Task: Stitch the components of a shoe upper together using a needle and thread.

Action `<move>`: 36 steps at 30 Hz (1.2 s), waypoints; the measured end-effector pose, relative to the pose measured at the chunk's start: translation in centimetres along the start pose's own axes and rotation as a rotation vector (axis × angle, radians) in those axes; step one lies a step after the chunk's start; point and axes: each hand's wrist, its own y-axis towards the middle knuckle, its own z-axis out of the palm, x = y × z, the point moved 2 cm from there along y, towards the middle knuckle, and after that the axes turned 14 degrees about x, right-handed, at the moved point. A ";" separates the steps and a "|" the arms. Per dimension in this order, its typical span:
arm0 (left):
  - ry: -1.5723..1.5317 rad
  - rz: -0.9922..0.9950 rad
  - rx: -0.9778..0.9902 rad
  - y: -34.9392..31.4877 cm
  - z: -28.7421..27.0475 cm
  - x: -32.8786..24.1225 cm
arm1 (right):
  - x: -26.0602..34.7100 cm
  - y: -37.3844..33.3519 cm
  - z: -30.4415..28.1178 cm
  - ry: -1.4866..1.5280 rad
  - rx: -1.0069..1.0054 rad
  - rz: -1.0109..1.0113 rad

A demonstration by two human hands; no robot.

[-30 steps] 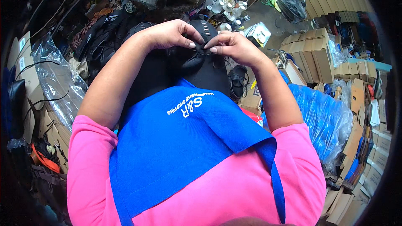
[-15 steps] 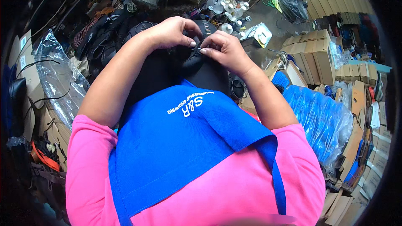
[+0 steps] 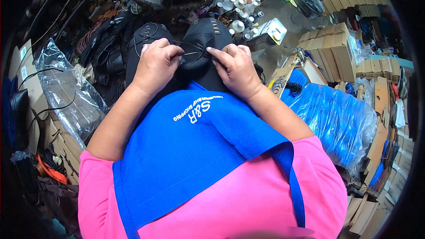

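A black shoe upper point(image 3: 207, 31) with light lacing stitches lies over my knees. In a pinch, my left hand point(image 3: 156, 64) holds a thin silver needle point(image 3: 191, 53) that points toward the upper's edge. My right hand point(image 3: 234, 64) is closed on that edge, thumb and forefinger pressed together. Dark thread point(image 3: 150, 30) loops over my left knee and runs across to the upper. Another thin glint shows near the right fingertips; what it is I cannot make out. Below both hands, a blue apron point(image 3: 177, 159) covers my lap.
White bottles point(image 3: 239, 26) cluster on the floor ahead. Beside them lies a white container lid point(image 3: 275, 31). Stacked cardboard point(image 3: 327, 51) and a plastic-wrapped blue bundle point(image 3: 330, 119) stand at the right. Clear plastic sheeting point(image 3: 66, 88) and dark material point(image 3: 102, 46) lie at the left.
My left hand has drawn back toward me and left, away from the upper, with the needle now showing. My right hand has shifted slightly nearer, and more of the upper is in sight.
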 end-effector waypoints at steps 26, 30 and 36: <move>-0.150 0.040 0.040 1.6 1.2 1.3 | -5.2 2.9 -1.8 0.585 0.489 0.142; -0.155 0.026 0.064 1.7 1.4 1.4 | -5.0 3.1 -2.0 0.586 0.492 0.121; -0.171 0.041 0.103 1.8 1.3 1.4 | -5.2 3.0 -2.1 0.621 0.514 0.124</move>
